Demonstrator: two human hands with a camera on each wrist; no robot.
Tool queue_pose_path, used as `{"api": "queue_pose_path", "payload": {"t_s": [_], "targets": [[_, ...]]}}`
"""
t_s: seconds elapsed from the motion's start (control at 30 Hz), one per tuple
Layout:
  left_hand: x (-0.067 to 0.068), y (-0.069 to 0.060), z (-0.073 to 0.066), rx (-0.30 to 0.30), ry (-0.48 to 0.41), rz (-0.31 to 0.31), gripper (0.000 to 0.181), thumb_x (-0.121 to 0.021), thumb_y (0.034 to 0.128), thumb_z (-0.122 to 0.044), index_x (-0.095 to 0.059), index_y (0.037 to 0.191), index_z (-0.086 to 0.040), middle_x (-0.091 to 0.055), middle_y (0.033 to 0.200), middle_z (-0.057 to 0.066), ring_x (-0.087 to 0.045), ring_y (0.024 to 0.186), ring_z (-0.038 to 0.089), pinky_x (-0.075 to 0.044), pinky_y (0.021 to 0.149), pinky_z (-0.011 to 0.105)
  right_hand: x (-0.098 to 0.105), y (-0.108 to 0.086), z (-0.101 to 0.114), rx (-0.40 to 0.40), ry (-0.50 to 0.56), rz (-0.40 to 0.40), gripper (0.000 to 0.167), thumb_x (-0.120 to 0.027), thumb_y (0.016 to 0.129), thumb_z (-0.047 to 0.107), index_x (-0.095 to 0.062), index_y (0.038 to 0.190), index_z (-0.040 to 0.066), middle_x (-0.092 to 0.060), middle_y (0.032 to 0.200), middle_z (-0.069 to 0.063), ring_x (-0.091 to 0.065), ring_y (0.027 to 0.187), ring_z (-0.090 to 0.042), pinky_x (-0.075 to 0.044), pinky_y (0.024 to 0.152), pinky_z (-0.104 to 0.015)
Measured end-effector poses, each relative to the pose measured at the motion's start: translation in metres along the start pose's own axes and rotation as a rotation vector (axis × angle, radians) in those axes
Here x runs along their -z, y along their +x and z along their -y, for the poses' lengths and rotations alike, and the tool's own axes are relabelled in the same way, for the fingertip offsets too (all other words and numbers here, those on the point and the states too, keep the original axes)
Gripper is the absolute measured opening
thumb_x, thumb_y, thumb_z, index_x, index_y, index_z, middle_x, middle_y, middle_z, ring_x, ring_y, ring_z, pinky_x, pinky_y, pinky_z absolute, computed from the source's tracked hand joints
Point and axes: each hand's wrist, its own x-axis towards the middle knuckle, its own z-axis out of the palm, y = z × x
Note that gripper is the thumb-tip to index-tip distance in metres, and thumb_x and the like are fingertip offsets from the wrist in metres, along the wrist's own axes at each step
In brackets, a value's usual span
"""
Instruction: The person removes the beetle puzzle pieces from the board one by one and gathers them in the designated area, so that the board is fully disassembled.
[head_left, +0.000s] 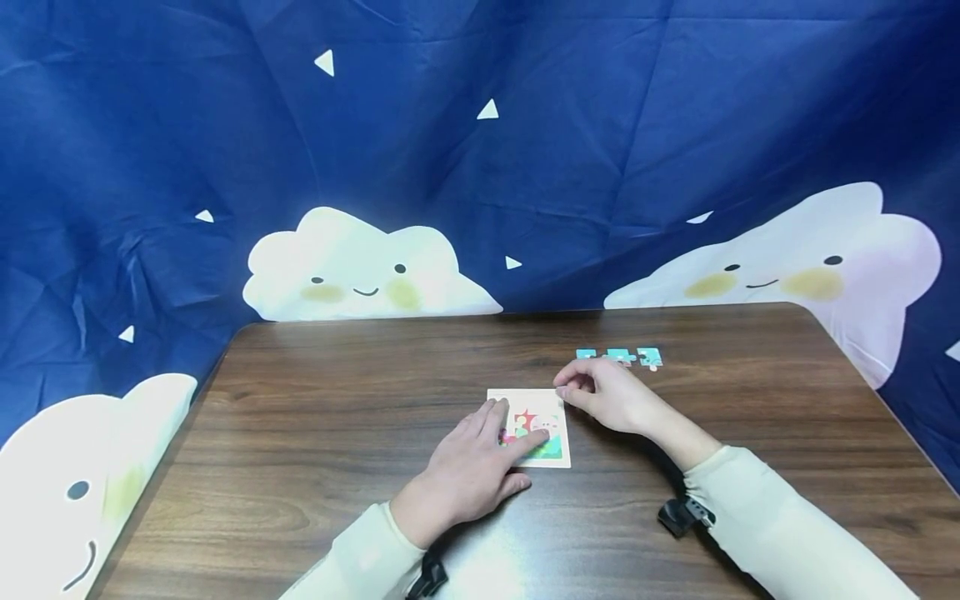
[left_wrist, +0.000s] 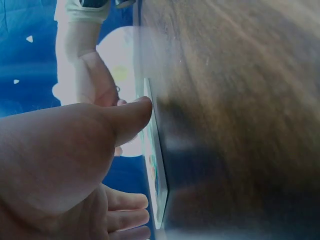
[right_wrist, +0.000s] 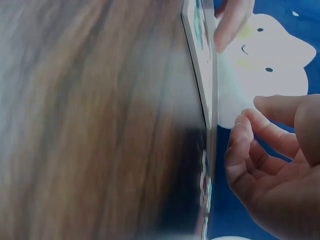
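Note:
A small square jigsaw board (head_left: 528,400) with a pale frame lies flat on the table, its inside partly covered by colourful pieces. My left hand (head_left: 472,462) rests on the board's left side with fingers extended, hiding part of the picture. At the board's far right corner hovers my right hand (head_left: 611,396), its fingers bent and the thumb close to the index finger. In the right wrist view, nothing shows between the fingertips of that right hand (right_wrist: 275,160). Beyond it lie loose blue jigsaw pieces (head_left: 649,357) in a row, some partly hidden by the hand.
The brown wooden table (head_left: 315,433) extends around the board on all sides. Behind it hangs a blue cloth (head_left: 420,150) printed with smiling clouds and white triangles. Black straps with small devices (head_left: 678,515) sit at both wrists.

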Motion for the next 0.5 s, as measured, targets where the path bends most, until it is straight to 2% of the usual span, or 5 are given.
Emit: {"api": "queue_pose_path", "payload": {"t_s": [0.33,0.5], "targets": [[0.0,0.003,-0.004,0.018,0.046,0.043,0.058,-0.059,0.1067,-0.055,-0.045,0.163,-0.046,-0.043,0.167,0.022,-0.044,0.156,0.038,-0.041,0.127,0.043,-0.02,0.011,0.013,0.057,0.037,0.095,0.015,-0.066,0.103,0.009,-0.077,0.112,0.005,-0.069,0.089,0.002,-0.058,0.081,-0.011,-0.049,0.076,-0.026],[-0.001,0.003,-0.004,0.009,0.074,0.039,0.059,-0.058,0.1069,-0.056,-0.044,0.163,-0.045,-0.045,0.166,0.022,-0.045,0.156,0.038,-0.04,0.127,0.042,-0.03,0.016,0.015,0.085,0.024,0.12,0.013,-0.068,0.102,0.01,-0.078,0.108,0.009,-0.068,0.085,0.005,-0.057,0.078,-0.007,-0.047,0.075,-0.025]]}}
